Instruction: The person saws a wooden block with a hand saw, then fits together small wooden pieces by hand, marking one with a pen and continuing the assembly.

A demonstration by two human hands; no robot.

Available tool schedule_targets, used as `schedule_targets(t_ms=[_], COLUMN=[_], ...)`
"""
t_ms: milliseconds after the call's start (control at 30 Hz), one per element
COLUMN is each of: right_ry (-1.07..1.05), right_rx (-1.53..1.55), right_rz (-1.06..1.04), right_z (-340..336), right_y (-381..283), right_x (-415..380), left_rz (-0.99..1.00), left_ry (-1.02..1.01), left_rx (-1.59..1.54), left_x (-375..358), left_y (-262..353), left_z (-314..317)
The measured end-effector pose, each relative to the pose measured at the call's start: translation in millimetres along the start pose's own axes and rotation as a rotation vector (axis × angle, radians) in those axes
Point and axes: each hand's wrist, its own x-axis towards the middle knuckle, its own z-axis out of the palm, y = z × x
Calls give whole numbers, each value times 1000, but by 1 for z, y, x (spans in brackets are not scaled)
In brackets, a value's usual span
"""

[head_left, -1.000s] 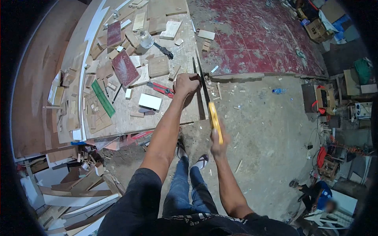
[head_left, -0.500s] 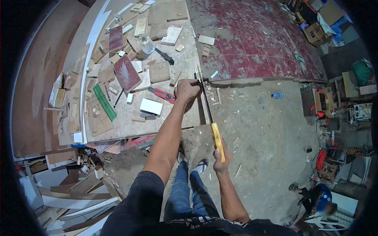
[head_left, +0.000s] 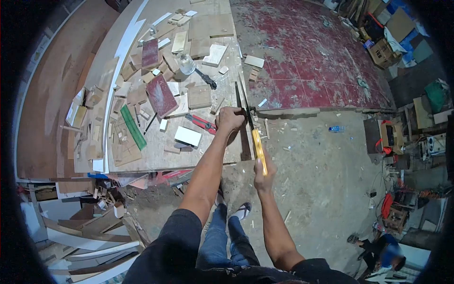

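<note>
My right hand [head_left: 265,174] is wrapped around the yellow handle [head_left: 259,149] of a handsaw. Its narrow dark blade [head_left: 245,97] points away from me along the right edge of the wooden workbench [head_left: 227,146]. Just left of the blade, my left hand [head_left: 230,119] is closed and pressed down at the bench edge. A small dark piece [head_left: 252,112] shows beyond the blade there; what the left fingers grip is mostly hidden. Close to that hand lie a red utility knife [head_left: 202,124] and a white block [head_left: 188,136].
Wood offcuts, a reddish board [head_left: 161,96], a green strip [head_left: 133,127], a glass jar [head_left: 186,64] and a black-handled tool [head_left: 206,79] litter the bench. A blue bottle [head_left: 336,128] lies on the floor. Another person [head_left: 385,253] is at lower right.
My right hand and the saw have moved forward, away from me, so the handle is nearer the bench edge. My left hand stays in place on the bench as the view shifts slightly.
</note>
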Motion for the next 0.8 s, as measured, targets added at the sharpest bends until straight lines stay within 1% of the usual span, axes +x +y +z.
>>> schedule_targets(t_ms=[33,100,133,167,200,233,267,400,467,533,567,600,633,700,733,800], right_ry=[7,26,25,43,43,5,-40,-28,-19,6,-61,-125,-120,-28,-27,27], right_rx=[-1,2,7,-11,-19,-1,15,37,110,61,61,61,68,-73,-72,66], right_rz=[7,-39,-73,-152,-139,-25,92,146,38,21,124,233,235,79,65,-24], right_z=[-5,-29,-35,-33,-26,-12,-7,-18,-38,-26,-16,-12,-12,-21,-24,-38], right_y=[-1,-1,0,6,3,-1,-1,-9,-21,-15,-23,-27,-18,2,-1,-21], right_x=[-14,-70,-78,-73,-54,-21,-8,-51,-76,-41,-4,10,-1,-44,-52,-66], left_rz=[19,23,20,28,39,51,38,-11,49,29,11,3,15,50,57,32], left_ry=[-6,-27,-19,-17,-19,32,33,-9,15,-17,-29,-31,-16,24,35,15], left_rx=[-21,-51,-59,-72,-81,-37,-40,-34,-8,-13,-16,-12,-31,-65,-69,-83], left_x=[1,-9,-5,-5,-6,-6,-8,-5,0,-4,-4,-5,-1,5,10,2], left_y=[1,12,12,9,6,5,4,5,0,4,5,0,-3,-8,-5,-5], left_z=[-1,-7,-9,-6,-2,1,3,0,3,1,-2,2,4,11,7,10])
